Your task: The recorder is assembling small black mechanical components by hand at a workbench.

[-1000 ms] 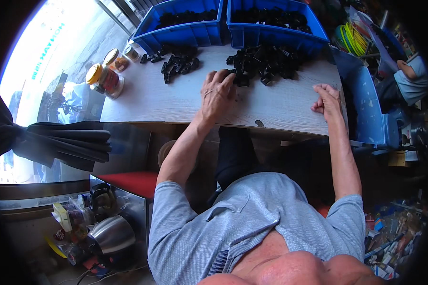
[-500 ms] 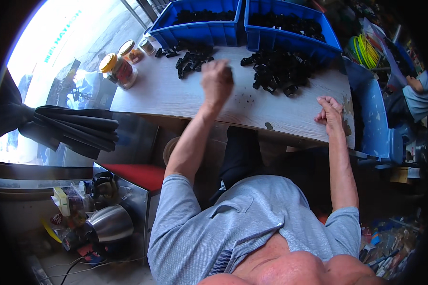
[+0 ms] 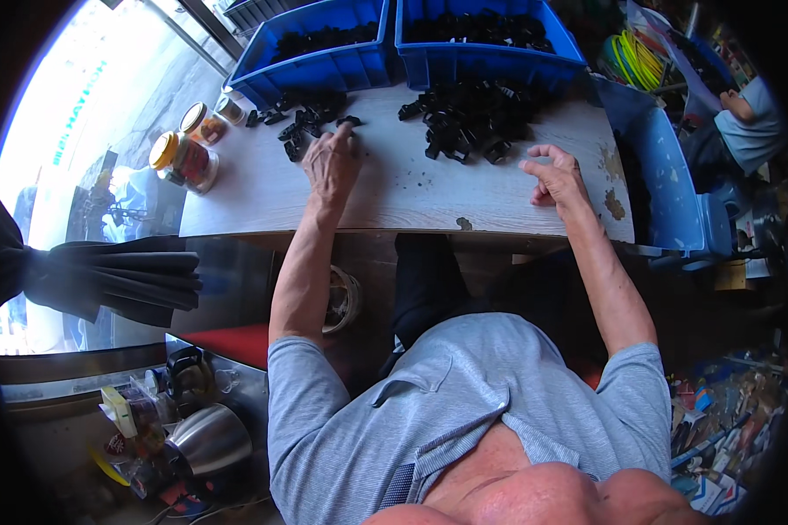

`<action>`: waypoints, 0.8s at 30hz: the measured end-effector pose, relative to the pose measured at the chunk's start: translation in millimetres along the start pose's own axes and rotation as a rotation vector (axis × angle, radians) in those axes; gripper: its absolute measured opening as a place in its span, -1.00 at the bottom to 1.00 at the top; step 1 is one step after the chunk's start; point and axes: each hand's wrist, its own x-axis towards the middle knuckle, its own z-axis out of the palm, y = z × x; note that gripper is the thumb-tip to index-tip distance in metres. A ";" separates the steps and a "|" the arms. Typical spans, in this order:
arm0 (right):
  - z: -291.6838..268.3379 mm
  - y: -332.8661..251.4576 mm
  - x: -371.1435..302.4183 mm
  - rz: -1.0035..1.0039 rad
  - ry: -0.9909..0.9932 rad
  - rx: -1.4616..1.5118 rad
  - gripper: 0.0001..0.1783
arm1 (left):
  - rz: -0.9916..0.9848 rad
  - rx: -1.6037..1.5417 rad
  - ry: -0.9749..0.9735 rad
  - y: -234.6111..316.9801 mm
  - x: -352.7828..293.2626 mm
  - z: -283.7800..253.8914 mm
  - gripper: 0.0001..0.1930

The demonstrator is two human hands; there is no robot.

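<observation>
Two hands over worktop (image 3: 394,188): left hand (image 3: 331,162) flat, fingertips touching small black part (image 3: 350,121) at upper centre, apparently ungripped; right hand (image 3: 556,178) half-open, empty, below larger black pile (image 3: 464,122). Risk: fingertip nudge could slide part into neighbouring pile (image 3: 302,131).

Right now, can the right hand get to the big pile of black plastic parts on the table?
Probably yes. The right hand rests open on the table, just to the right of the big pile of black parts, with only bare tabletop between them. Nothing blocks the way.
</observation>
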 end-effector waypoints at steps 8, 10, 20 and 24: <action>22.4 -17.1 1.3 -0.032 -0.057 -0.196 -0.39 | 0.080 -0.111 -0.373 7.5 12.4 -24.2 -0.67; 26.0 -19.9 3.4 -0.067 -0.094 -0.199 -0.38 | 0.055 -0.192 -0.417 1.9 14.4 -26.0 -0.63; 36.5 -25.3 12.3 -0.074 -0.028 -0.395 -0.57 | 0.120 0.022 -0.251 -0.3 13.1 -29.3 -0.80; 29.6 -15.3 17.2 -0.070 -0.074 -0.333 -0.69 | 0.124 0.050 -0.192 2.1 12.1 -27.6 -0.84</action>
